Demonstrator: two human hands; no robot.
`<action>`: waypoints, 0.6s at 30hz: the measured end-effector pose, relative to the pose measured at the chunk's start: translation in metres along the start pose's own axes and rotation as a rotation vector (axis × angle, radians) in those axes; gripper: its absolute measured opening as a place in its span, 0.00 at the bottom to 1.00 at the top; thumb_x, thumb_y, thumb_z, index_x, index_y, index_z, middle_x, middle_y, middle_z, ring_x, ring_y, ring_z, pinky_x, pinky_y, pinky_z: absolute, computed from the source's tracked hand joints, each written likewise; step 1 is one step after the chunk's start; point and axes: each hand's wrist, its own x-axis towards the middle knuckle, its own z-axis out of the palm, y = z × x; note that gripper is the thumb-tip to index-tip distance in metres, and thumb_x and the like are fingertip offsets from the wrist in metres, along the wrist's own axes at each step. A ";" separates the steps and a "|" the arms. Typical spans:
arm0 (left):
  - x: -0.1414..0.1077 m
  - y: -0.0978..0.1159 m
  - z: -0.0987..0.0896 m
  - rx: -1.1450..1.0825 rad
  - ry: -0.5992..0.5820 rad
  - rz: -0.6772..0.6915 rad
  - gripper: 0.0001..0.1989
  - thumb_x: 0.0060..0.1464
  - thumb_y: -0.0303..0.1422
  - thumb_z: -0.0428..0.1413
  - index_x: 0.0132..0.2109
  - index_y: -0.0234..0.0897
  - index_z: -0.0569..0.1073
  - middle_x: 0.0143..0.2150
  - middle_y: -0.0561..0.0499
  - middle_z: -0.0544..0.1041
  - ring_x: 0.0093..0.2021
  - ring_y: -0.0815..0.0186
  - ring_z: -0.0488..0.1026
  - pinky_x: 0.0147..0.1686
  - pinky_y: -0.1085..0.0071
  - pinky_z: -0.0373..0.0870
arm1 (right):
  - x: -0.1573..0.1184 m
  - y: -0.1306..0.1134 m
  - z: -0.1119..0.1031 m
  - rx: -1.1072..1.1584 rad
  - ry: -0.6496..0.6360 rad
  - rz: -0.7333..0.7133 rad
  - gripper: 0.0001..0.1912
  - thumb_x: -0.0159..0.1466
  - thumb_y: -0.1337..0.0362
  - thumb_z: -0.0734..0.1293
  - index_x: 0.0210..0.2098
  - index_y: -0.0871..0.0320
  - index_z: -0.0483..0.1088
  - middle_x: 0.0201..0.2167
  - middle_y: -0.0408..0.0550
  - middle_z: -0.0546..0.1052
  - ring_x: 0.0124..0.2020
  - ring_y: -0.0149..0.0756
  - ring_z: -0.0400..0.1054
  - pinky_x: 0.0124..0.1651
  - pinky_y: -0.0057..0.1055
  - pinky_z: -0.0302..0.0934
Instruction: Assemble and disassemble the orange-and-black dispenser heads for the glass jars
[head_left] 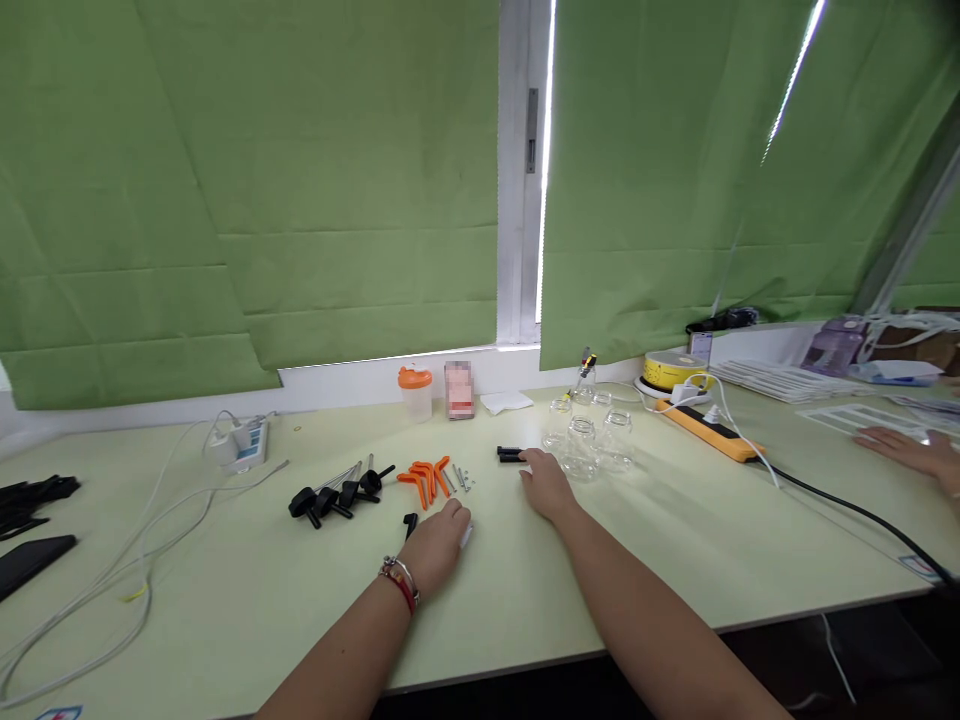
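Note:
My left hand (440,540) rests low over the table, its fingers curled around a small whitish item (466,536) that is mostly hidden. Beside it lies a small black part (410,524). My right hand (547,484) reaches to black bar-like parts (510,454), its fingertips at their right end; whether it grips them is unclear. Between and beyond the hands are orange trigger-shaped parts (426,480) and small metal screws (460,476). Black round parts with handles and metal rods (337,498) lie to the left. Several clear glass jars (581,448) stand right of my right hand.
An orange-lidded cup (416,394) and a pink box (460,390) stand at the back. An orange power strip (705,430) with a black cable lies right. White cables (150,560) spread left. Another person's hand (904,450) rests at the far right.

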 end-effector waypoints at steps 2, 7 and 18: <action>0.001 0.000 -0.002 0.062 -0.020 -0.012 0.16 0.48 0.17 0.43 0.39 0.37 0.67 0.41 0.45 0.70 0.36 0.61 0.69 0.34 0.68 0.62 | 0.003 0.005 0.004 -0.027 -0.012 0.019 0.20 0.60 0.71 0.59 0.51 0.59 0.66 0.55 0.53 0.66 0.53 0.47 0.58 0.51 0.39 0.53; 0.001 -0.003 -0.007 0.082 0.051 0.076 0.15 0.47 0.16 0.44 0.34 0.37 0.70 0.35 0.45 0.73 0.39 0.57 0.67 0.39 0.62 0.60 | 0.005 0.005 0.012 -0.071 -0.051 0.020 0.20 0.60 0.71 0.60 0.51 0.56 0.67 0.57 0.51 0.66 0.56 0.49 0.55 0.53 0.43 0.49; -0.004 -0.022 -0.009 0.054 0.243 -0.026 0.10 0.54 0.25 0.46 0.31 0.39 0.71 0.35 0.46 0.72 0.41 0.56 0.65 0.51 0.54 0.48 | 0.004 0.006 0.006 0.042 -0.055 -0.023 0.13 0.57 0.70 0.63 0.40 0.54 0.73 0.40 0.47 0.76 0.46 0.41 0.64 0.47 0.33 0.56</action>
